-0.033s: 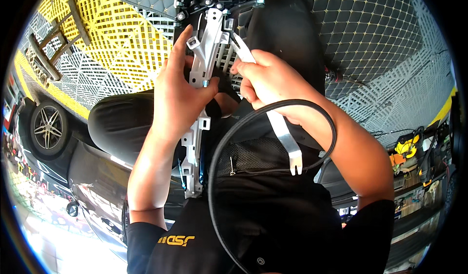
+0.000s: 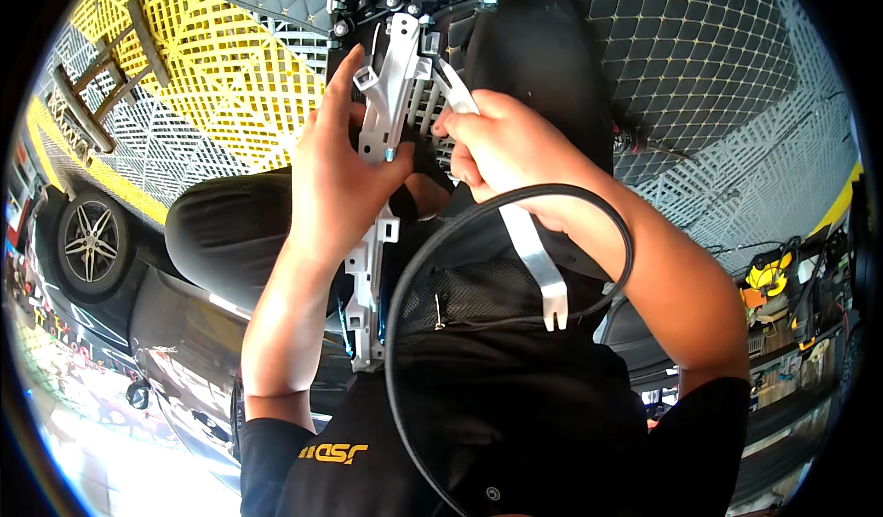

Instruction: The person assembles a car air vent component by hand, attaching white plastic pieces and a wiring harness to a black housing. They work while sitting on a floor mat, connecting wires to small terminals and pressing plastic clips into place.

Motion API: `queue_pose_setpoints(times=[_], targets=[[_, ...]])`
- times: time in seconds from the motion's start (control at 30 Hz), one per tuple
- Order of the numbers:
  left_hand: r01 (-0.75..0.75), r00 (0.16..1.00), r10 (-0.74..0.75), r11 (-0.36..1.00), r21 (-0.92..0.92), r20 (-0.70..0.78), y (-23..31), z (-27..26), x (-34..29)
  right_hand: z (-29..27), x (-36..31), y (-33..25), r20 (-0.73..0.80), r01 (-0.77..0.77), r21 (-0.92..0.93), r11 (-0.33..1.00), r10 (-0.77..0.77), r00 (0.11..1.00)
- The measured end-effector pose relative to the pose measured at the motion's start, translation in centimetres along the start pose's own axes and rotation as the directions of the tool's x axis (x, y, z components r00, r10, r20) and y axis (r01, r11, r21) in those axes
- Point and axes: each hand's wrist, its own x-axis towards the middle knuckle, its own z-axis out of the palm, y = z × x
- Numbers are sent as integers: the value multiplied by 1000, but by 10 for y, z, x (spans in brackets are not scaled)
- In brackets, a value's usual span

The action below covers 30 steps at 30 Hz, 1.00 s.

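My left hand (image 2: pixel 338 172) is wrapped round a long silver metal rail (image 2: pixel 370 273) with square openings, its index finger stretched along the upper part. The rail stands lengthwise between my legs, its far end against a black assembly with bolts (image 2: pixel 414 6). In my right hand (image 2: pixel 501 144), closed, is a flat silver pry bar (image 2: pixel 531 246). Its forked end points back toward me. The other end reaches a small tab near the top of the rail; whether they touch I cannot tell. A black cable (image 2: pixel 401 292) loops over my right forearm and lap.
Yellow and grey grid floor tiles (image 2: pixel 221 75) lie at the left with a dark metal frame (image 2: pixel 101 80). A quilted black mat (image 2: pixel 690 48) spreads at the right. A dark car with a spoked wheel (image 2: pixel 92 241) stands at the left. Tools and a yellow item (image 2: pixel 768 275) sit at the right.
My right hand and the pry bar have shifted very slightly to the left and away from me. The cable loop has swung a little to the left. My left hand keeps its grip.
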Motion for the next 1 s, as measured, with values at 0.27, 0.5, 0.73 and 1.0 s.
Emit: queue_pose_setpoints(times=[0.27, 0.5, 0.73, 1.0], targets=[[8, 999, 2, 983, 186, -54, -1, 12, 1, -2, 17, -2, 7, 125, -389, 913, -132, 991], [53, 999, -50, 973, 225, -19, 2, 13, 2, -4, 21, 9, 9, 237, -875, 423, -476, 880], [22, 999, -10, 973, 231, -50, 0, 14, 3, -20, 40, -5, 268, 343, -741, 578, -215, 939], [-161, 978, 208, 839, 519, -33, 19, 2, 8, -16, 34, 11, 121, 191, -321, 928, -159, 980]])
